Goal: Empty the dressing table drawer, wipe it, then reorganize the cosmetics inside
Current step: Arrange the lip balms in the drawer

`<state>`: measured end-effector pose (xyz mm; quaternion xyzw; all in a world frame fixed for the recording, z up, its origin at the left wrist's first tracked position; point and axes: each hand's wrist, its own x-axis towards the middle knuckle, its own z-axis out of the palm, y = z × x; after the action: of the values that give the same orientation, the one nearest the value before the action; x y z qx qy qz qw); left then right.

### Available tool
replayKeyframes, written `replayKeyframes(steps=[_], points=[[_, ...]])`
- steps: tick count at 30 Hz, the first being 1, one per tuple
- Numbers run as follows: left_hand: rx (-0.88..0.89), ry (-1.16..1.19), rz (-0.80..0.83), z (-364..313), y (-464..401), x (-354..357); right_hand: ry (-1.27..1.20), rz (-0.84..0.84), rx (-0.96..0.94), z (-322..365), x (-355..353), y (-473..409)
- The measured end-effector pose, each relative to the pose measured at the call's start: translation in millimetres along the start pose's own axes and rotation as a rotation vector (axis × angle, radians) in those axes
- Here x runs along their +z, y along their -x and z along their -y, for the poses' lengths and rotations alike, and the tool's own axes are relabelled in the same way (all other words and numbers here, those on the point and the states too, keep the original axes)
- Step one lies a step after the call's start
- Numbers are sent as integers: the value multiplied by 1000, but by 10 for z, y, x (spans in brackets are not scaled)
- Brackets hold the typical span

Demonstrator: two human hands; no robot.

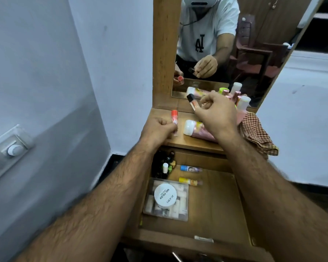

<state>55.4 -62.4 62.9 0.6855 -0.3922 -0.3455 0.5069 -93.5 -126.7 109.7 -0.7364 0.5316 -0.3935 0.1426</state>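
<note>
We see the dressing table (195, 143) w/ its drawer (212, 201) pulled open below the top. Checked cloth (257, 133) hangs off the top's right edge. In the drawer, front-left: clear box (166, 200) w/ a white nail-polish tub (165, 195) on it; behind it dark bottles (162, 163), plus 2 small tubes (190, 175). On the top lies a pink bottle (195, 129). Right hand (214, 112) pinches a black-capped tube (191, 102) above the top; left hand (158, 129) is closed round a red-capped tube (174, 118).

A wall switch panel with a round dial (12, 150) sits left; a mirror (235, 53) stands behind.
</note>
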Motion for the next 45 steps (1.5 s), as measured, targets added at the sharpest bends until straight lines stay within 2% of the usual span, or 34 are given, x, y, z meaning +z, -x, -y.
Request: replayKeyframes(steps=[4, 10, 13, 17, 22, 26, 28, 31, 33, 37, 45], points=[[-85, 116, 77, 172, 465, 240, -561, 145, 268, -229, -215, 468], [-319, 215, 139, 437, 883, 562, -846, 348, 673, -736, -282, 1070], [-392, 194, 133, 501, 954, 656, -886, 455, 818, -950, -234, 1239], [-481, 186, 182, 532, 973, 745, -883, 544, 893, -1113, -122, 1316], [-545, 202, 195, 573, 918, 784, -727, 638, 900, -1265, 9, 1269], [-526, 184, 229, 570, 907, 787, -679, 671, 902, -1319, 40, 1231], [-427, -17, 221, 590, 886, 773, -678, 630, 900, -1348, 39, 1203], [-120, -670, 49, 607, 816, 713, -585, 561, 868, -1388, 22, 1196], [-2, -868, -17, 594, 799, 678, -502, 534, 843, -1411, 15, 1211], [61, -1042, 19, 674, 784, 667, -379, 496, 846, -1449, 61, 1245], [70, -1041, 71, 713, 733, 684, -401, 403, 926, -1382, 240, 1122]])
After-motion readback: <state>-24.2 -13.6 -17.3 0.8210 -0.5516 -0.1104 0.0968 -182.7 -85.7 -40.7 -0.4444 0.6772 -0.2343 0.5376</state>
